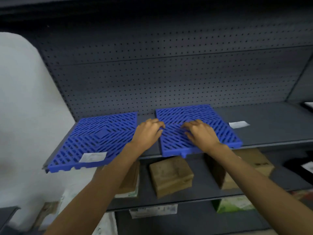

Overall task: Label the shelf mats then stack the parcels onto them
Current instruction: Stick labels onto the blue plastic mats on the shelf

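Two blue grid mats lie side by side on a dark grey shelf (271,131). The left mat (94,139) carries a white label (92,157) at its front edge. The right mat (218,126) overhangs the shelf's front edge a little. My left hand (149,133) rests on the right mat's left edge, fingers curled over it. My right hand (201,134) lies flat on top of the same mat, fingers spread. A loose white label (238,124) lies on the shelf just right of that mat. Brown parcels (171,175) sit on the shelf below.
A perforated dark back panel (169,73) closes the shelf behind. A white wall (22,116) stands at the left. On the lower shelf, another parcel (260,162) sits right and one (130,180) partly behind my left forearm. A green box (235,204) sits further down.
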The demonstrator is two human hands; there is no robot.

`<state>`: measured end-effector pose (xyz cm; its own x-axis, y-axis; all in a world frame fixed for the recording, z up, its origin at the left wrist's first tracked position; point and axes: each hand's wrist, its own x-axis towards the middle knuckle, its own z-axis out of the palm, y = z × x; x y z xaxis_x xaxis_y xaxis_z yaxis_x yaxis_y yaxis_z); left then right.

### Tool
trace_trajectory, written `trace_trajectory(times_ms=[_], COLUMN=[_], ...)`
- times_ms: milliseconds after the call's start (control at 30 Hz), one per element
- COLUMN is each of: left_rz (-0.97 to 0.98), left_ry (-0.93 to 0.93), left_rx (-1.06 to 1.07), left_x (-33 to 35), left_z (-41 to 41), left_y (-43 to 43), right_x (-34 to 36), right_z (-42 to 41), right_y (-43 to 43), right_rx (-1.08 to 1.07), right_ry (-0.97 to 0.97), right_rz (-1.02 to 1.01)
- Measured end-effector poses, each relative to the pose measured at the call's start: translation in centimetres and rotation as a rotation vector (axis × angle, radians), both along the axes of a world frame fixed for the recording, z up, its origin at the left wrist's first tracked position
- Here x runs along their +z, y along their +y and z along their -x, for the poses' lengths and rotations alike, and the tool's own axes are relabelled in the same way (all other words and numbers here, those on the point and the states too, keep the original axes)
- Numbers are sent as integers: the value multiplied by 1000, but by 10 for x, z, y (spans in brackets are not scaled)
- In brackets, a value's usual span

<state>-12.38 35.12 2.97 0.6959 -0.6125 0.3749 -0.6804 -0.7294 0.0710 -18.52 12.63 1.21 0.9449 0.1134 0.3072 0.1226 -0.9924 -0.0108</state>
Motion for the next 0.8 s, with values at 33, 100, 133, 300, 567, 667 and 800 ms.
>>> trace_trajectory(times_ms=[33,100,133,300,567,667,800], left_rz=[8,13,9,3,-71,-124,-206], left_ry=[10,16,12,10,60,103,111], left_rx=[-18,-46,-57,-62,-45,3,74], left_x=[0,0,-1,0,-10,-20,-28], left_z=[-1,-1,0,2,3,2,-2], left_y=[-19,-57,-76,-171,-301,-329,-349], right_x=[0,0,0,0,-13,-16,-19], right_z=[6,15,18,25,22,10,-8], right_y=[-19,-55,-73,-157,-278,-301,-304], right_rx=[-32,-85,-105,-149,-179,-103,-4], right_ry=[1,4,7,26,105,141,157], right_rz=[-14,-30,-24,-62,-29,-46,-80])
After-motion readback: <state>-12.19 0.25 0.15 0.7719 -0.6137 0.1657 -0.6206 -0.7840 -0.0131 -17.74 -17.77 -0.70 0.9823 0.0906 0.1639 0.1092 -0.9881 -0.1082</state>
